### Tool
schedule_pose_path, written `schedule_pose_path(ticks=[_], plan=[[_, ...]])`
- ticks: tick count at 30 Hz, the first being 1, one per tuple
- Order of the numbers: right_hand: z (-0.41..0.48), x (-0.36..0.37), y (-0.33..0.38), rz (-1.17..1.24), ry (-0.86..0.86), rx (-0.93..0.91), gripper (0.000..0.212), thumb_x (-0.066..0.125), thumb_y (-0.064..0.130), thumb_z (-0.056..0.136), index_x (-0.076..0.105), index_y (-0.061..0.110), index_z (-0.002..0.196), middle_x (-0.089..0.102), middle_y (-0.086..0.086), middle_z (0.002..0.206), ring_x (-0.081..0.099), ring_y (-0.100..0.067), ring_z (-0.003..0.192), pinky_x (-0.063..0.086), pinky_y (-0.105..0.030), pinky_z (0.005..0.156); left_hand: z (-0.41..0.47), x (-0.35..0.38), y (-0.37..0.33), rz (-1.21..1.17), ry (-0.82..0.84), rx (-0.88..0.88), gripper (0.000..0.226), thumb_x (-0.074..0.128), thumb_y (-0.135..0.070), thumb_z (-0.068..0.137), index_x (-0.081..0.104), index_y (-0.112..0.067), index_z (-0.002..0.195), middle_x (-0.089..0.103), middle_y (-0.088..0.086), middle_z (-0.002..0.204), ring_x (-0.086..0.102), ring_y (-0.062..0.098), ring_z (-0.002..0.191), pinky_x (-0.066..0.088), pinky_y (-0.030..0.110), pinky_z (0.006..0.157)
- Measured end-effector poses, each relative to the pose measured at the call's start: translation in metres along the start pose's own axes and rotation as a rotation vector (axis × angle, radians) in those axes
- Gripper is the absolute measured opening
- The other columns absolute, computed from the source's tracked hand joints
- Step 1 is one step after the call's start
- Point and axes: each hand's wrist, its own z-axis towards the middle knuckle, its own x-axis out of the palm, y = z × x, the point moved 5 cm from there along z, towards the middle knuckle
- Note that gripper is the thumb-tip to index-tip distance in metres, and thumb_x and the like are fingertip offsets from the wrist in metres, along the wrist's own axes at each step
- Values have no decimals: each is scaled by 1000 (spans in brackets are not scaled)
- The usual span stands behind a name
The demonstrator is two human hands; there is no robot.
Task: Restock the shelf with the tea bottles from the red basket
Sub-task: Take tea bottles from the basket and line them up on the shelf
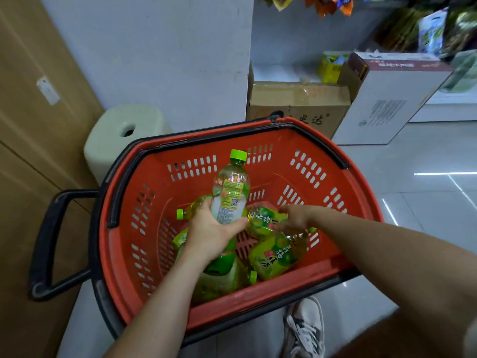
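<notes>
The red basket [284, 293] with a black rim stands on the floor below me. Several tea bottles with green caps and green labels lie in it. My left hand [211, 235] grips one tea bottle [231, 188] by its lower half and holds it upright above the others, cap up. My right hand [294, 218] reaches into the basket and its fingers curl over a lying tea bottle [263, 220]. Another lying bottle [277, 258] rests just below that hand.
A black pull handle [49, 244] sticks out at the basket's left. A pale plastic stool [124, 138] stands behind it by the wall. A cardboard box [296, 107] and a white carton [387, 99] sit on the floor; snack shelves [426, 27] are at upper right. My shoe [305, 329] is near the basket's front.
</notes>
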Motion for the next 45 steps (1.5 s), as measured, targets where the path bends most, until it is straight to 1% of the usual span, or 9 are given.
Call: schedule_pose_path(ticks=[5, 9, 12, 15, 21, 26, 32, 39, 45], plan=[[24, 17, -20, -403, 123, 99, 97, 79, 44, 71, 27, 13, 146, 37, -6, 151, 40, -29, 135, 40, -42, 108, 0, 7, 6, 122, 66, -8, 44, 83, -36, 64, 54, -29, 96, 65, -8, 86, 63, 9, 76, 53, 30, 69], [20, 22, -19, -536, 244, 103, 82, 82, 51, 64, 51, 20, 134, 59, 8, 99, 56, -22, 100, 48, -40, 94, 1, 9, 7, 109, 88, -20, 41, 83, -36, 65, 54, -28, 94, 64, -10, 83, 62, 7, 74, 52, 28, 67], [21, 25, -19, -308, 317, 74, 106, 86, 50, 54, 38, 25, 144, 47, 6, 139, 46, -30, 129, 38, -48, 108, 2, 7, 9, 80, 77, -28, 46, 83, -34, 65, 55, -26, 100, 64, -9, 85, 63, 8, 76, 54, 33, 72], [21, 17, -9, -220, 151, 53, 109, 84, 54, 54, 38, 12, 143, 46, -7, 144, 43, -31, 132, 35, -46, 111, 3, 5, 10, 36, 52, -35, 46, 84, -31, 65, 55, -26, 99, 64, -9, 87, 63, 10, 77, 55, 36, 75], [-21, -21, 30, -272, -8, -99, 71, 80, 52, 64, 57, 10, 116, 59, 0, 104, 58, -26, 106, 45, -32, 94, 7, 1, 18, -15, 17, -80, 41, 85, -34, 62, 55, -32, 91, 68, -8, 90, 66, 14, 82, 56, 42, 80], [-118, -92, 63, -259, -207, -253, 87, 82, 57, 54, 54, 19, 128, 61, 6, 108, 57, -18, 102, 44, -30, 88, 6, -13, 5, -78, 0, -47, 44, 85, -28, 64, 60, -24, 99, 70, -4, 91, 67, 16, 82, 55, 37, 78], [-217, -120, 68, -190, -394, -426, 82, 86, 48, 51, 55, 31, 126, 67, 16, 101, 63, -3, 89, 51, -26, 85, -12, -38, -33, -563, 223, -32, 47, 82, -17, 63, 62, -12, 105, 72, 10, 93, 68, 29, 84, 56, 41, 76], [-254, -108, 79, -149, -584, -525, 95, 86, 50, 50, 50, 28, 135, 64, 12, 106, 59, -9, 98, 46, -25, 84, -41, -73, -89, -243, 38, 198, 58, 87, -23, 59, 57, -22, 109, 70, -7, 89, 67, 10, 80, 52, 31, 73], [-306, -103, 107, -197, -722, -592, 96, 85, 51, 49, 51, 27, 135, 65, 7, 111, 60, -16, 108, 44, -26, 82, -90, -111, -107, -213, -93, 223, 56, 87, -25, 55, 59, -26, 104, 73, -2, 93, 70, 16, 87, 55, 38, 84]])
